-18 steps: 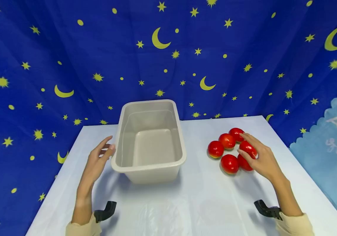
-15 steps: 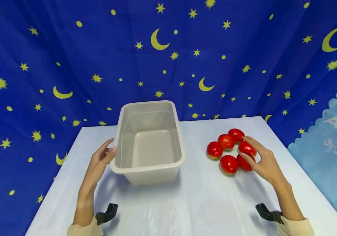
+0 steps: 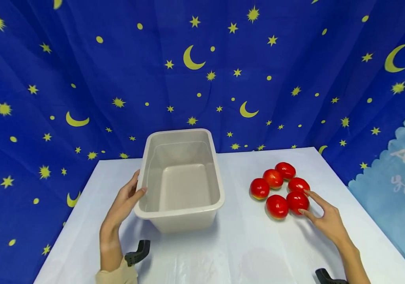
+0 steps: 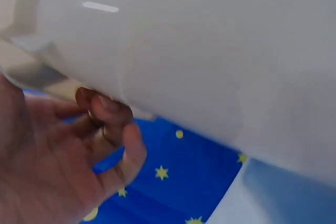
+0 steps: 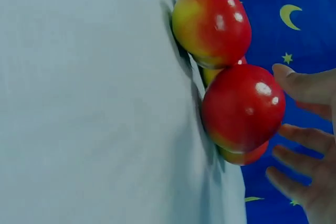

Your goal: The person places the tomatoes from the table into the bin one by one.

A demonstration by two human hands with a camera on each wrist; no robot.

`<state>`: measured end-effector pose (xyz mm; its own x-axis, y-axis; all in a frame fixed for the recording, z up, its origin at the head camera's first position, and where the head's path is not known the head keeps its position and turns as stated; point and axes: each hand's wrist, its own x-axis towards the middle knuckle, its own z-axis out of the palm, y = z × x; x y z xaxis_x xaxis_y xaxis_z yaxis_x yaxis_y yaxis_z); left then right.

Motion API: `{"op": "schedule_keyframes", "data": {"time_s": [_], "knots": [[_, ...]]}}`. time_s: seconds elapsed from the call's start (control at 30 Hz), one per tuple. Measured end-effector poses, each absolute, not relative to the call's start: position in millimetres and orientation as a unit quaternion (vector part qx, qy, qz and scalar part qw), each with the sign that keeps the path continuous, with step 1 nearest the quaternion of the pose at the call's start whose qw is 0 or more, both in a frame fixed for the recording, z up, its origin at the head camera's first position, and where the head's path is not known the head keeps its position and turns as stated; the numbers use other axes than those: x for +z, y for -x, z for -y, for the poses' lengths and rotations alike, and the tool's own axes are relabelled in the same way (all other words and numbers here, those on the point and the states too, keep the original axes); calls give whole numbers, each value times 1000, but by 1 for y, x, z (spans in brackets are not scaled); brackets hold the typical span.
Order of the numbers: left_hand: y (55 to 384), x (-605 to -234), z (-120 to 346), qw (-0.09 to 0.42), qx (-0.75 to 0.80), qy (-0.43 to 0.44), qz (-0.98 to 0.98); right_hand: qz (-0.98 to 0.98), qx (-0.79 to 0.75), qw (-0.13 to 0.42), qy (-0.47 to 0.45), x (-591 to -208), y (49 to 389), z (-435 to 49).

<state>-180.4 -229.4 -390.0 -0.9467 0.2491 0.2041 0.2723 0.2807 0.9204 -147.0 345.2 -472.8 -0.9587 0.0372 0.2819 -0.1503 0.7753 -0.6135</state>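
My left hand holds the left rim of a beige plastic tub, thumb over the edge and fingers outside. In the left wrist view, curled fingertips meet the underside of the rim, beside the tub's smooth wall. Several glossy red fruits with yellow patches, apple-like, lie grouped on the table. My right hand is spread around the near right fruit, thumb on the near side and fingers behind. In the right wrist view, its fingers stand beside that fruit, not closed around it.
The white-covered table bears the tub on the left and the fruits on the right. A blue curtain with moons and stars rises behind. At far right hangs a light-blue panel. No fruit shows inside the tub.
My left hand has moved onto the tub's rim and taken hold of it. The right hand has drawn back toward me, from above the far fruits to the near right one.
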Motion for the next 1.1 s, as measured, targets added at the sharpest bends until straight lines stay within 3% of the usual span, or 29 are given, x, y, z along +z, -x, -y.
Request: {"op": "schedule_keyframes", "data": {"time_s": [0.17, 0.5, 0.73, 1.1], "knots": [[180, -392, 233, 5, -595, 186, 782, 930, 340, 139, -2, -482, 146, -344], [179, -384, 230, -26, -603, 89, 792, 920, 370, 126, 19, -493, 147, -342], [180, -382, 237, -69, -583, 115, 801, 898, 410, 161, 9, -496, 147, -343], [182, -380, 240, -71, -574, 113, 808, 883, 434, 172, 46, -498, 150, -342]]}}
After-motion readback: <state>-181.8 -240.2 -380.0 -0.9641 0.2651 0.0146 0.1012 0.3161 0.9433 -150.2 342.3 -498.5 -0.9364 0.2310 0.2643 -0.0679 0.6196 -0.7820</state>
